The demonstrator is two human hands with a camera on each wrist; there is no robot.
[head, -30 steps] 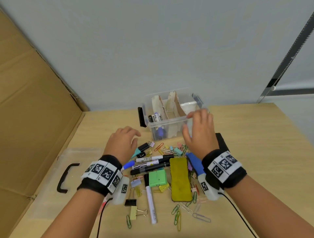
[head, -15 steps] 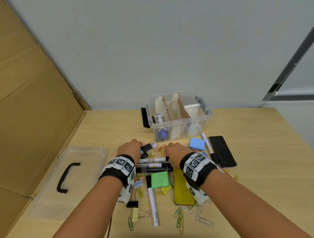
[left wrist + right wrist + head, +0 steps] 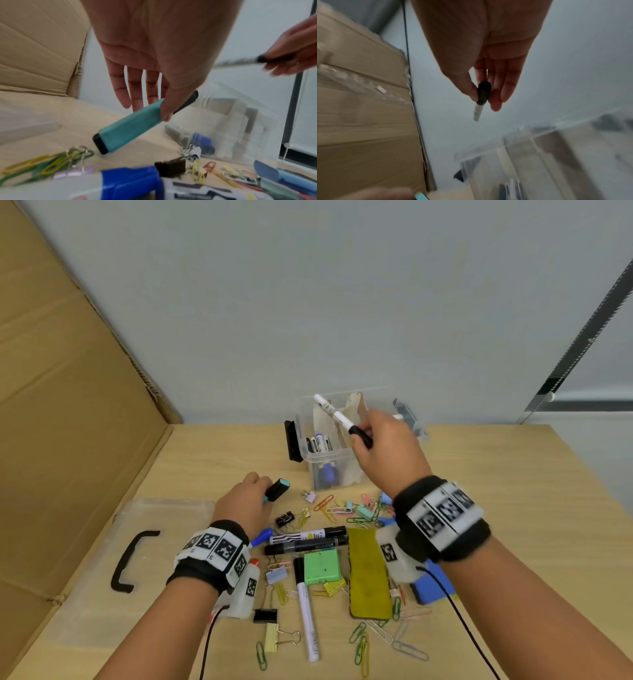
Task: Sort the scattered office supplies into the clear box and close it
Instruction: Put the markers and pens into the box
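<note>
We have just lifted both hands off the tabletop pile: right grip point(image 3: 383, 446) pinches a marker point(image 3: 337, 417) over the box point(image 3: 342, 460) at twelve o'clock, left grip point(image 3: 246, 505) pinches a highlighter point(image 3: 278, 489), both ready to drop in.

The clear box point(image 3: 342, 467) stands open at the top, but two upright cardboard dividers point(image 3: 354, 409) split its inside. Batteries point(image 3: 318, 444) fill part of the left section. In front of the box, clips point(image 3: 346, 508) and markers point(image 3: 308, 537) crowd the table point(image 3: 513, 508). A cardboard wall point(image 3: 68, 405) closes the left side, where the lid point(image 3: 102, 559) lies flat.
</note>
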